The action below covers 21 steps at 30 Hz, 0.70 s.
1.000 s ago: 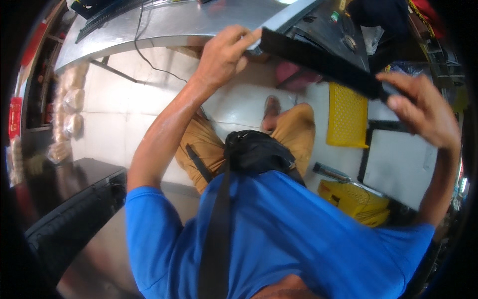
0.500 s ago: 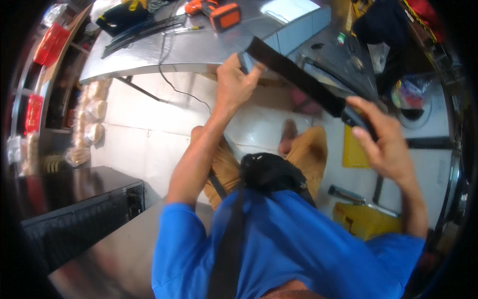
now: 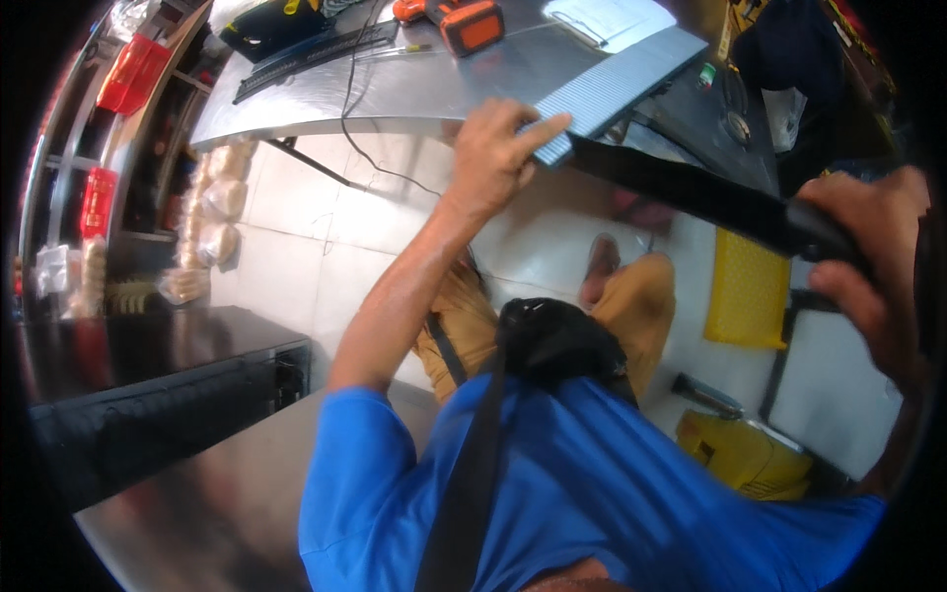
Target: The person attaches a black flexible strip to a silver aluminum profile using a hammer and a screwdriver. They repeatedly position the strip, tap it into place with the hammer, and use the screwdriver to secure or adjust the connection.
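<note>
My left hand (image 3: 493, 158) grips the near end of a long, light-blue ribbed strip (image 3: 626, 81) at the table's front edge. The strip runs back and to the right over the table. My right hand (image 3: 868, 252), at the far right, is closed around the dark handle of a long black-bladed hand tool (image 3: 681, 185). The wide blade reaches left, and its tip is at the strip's near end, close to my left fingers. Whether its edge has teeth cannot be made out, nor whether it touches the strip.
An orange cordless power tool (image 3: 464, 22), a cable (image 3: 347, 109) and papers on a clipboard (image 3: 617, 22) are on the metal table (image 3: 296, 104). Yellow plastic crates (image 3: 747, 291) stand low at right. A dark cabinet (image 3: 168, 355) is at left, near wrapped bundles (image 3: 219, 197).
My right hand has swung the black blade out to the right, and its tip has dropped toward the strip's end. The strip now shows its ribbed face more flatly. The view has shifted slightly.
</note>
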### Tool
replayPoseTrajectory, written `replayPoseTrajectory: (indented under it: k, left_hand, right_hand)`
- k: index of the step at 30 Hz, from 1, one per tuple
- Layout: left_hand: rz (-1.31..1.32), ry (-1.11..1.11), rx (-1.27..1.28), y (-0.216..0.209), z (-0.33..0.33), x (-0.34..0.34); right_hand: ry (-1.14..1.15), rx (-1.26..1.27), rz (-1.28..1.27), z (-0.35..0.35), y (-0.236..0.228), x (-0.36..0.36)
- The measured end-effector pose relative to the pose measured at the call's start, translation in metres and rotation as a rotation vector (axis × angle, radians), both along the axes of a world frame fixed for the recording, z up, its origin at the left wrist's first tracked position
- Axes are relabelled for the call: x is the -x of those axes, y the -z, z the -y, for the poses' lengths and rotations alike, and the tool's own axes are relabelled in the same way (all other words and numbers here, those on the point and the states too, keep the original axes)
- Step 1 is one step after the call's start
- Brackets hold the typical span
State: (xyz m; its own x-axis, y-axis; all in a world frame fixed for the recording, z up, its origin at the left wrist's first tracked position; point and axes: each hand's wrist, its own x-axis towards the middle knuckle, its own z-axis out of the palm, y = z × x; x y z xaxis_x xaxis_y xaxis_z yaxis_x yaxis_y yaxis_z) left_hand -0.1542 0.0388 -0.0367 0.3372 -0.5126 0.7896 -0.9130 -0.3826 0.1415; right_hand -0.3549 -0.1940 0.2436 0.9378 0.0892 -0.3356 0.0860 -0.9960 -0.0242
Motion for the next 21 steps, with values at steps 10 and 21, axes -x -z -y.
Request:
replayPoseTrajectory:
  k: [10,21]
  left_hand:
    - [-1.331,0.068,0.807,0.016,0.001,0.039]
    - [-2.078,0.686,0.83,0.039,-0.034,-0.003]
  right_hand:
    - [0.472,-0.935,0.323,0.032,0.126,0.009]
    - [0.63,-1.477,0.443,-0.055,0.268,-0.029]
